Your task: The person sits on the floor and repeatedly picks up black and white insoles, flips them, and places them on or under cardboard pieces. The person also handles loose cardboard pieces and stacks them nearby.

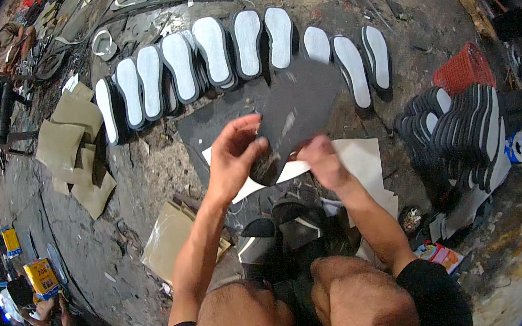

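The left hand (234,156) pinches the edge of a dark grey sole-shaped piece (302,102) between thumb and fingers. The piece lies aslant between the two hands, its broad end pointing away from the person and pale streaks crossing its face. The right hand (326,160) is blurred, its fingers curled near the piece's lower right edge; whether it grips or merely touches it I cannot tell.

Far to the left of the left hand, a yellow container (42,279) bears dark printing and a square printed patch, and a smaller yellow container (11,242) stands just beyond it. To the right of the right hand are a blue packet (517,148) with a white printed design and, nearer the person, a red and white packet (439,256), its lettering too small to read. A small round container (410,218) sits beside the right forearm, filled with small bits I cannot identify. Farther out on that side, a red openwork basket (464,66) stands behind stacked dark soles (472,130); its contents are unclear. Beyond both hands runs a curved row of white-topped soles (215,51).
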Tool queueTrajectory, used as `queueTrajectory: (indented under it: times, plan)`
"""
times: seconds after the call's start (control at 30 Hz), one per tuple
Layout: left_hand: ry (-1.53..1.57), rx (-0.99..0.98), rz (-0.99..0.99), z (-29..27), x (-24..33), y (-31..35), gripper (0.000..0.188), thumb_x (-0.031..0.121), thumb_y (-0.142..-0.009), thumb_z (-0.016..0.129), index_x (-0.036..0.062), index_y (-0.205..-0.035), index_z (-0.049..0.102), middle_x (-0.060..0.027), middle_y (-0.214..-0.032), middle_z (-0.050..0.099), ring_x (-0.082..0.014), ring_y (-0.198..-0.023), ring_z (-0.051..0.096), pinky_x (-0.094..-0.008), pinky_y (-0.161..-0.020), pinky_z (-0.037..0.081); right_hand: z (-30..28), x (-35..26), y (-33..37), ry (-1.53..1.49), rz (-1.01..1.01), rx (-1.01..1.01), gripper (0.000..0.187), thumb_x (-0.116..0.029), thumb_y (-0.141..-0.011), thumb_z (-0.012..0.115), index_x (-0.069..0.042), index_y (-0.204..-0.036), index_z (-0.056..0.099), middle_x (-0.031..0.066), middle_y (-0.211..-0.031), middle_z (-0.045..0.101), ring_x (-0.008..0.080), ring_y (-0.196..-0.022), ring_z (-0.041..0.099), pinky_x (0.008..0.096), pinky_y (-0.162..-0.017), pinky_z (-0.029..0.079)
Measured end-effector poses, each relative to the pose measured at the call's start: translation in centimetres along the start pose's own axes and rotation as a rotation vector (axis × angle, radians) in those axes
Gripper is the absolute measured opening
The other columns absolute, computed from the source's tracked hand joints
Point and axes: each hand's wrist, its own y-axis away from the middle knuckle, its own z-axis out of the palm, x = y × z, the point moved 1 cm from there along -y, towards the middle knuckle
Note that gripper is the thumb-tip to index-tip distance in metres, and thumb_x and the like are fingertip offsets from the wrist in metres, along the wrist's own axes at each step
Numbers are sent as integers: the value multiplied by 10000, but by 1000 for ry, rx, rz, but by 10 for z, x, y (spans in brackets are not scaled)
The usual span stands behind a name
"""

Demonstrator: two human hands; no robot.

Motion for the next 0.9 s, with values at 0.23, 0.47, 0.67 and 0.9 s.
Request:
queueTrajectory:
  times: [0.23,0.47,0.67,0.9]
  plan:
    - [-912,-104,287,-2,-92,42,609,314,-816,845,106,-1329,593,-162,-1310,609,-320,-1269,551,-474,-1081,451,24,-109,60,1125,-731,717,447,-146,-925,743,-35,-1334,599,116,-1291,634,212,-1179,590,361,-1042,452]
    - [-1108,-470,112,-47,-118,-19,369,183,-798,742,133,-1162,708,-101,-1031,751,-312,-898,726,-424,-813,587,-3,-123,108,860,-821,950,402,-117,-970,666,13,-1343,589,121,-1363,602,231,-1223,565,376,-1091,404]
    - [-675,-387,-442,-108,-79,-97,351,144,-819,810,33,-1150,768,-65,-941,769,-139,-789,684,-308,-705,577,-2,-121,105,516,-779,971,398,-91,-981,629,-22,-1370,575,131,-1436,538,235,-1263,536,376,-1063,454]
    - [-602,-422,-523,-101,-80,-87,364,221,-848,814,85,-1182,767,-60,-931,750,-142,-777,648,-308,-684,536,6,-117,89,373,-706,865,393,-64,-979,618,-36,-1369,580,143,-1386,559,221,-1151,602,359,-985,509]
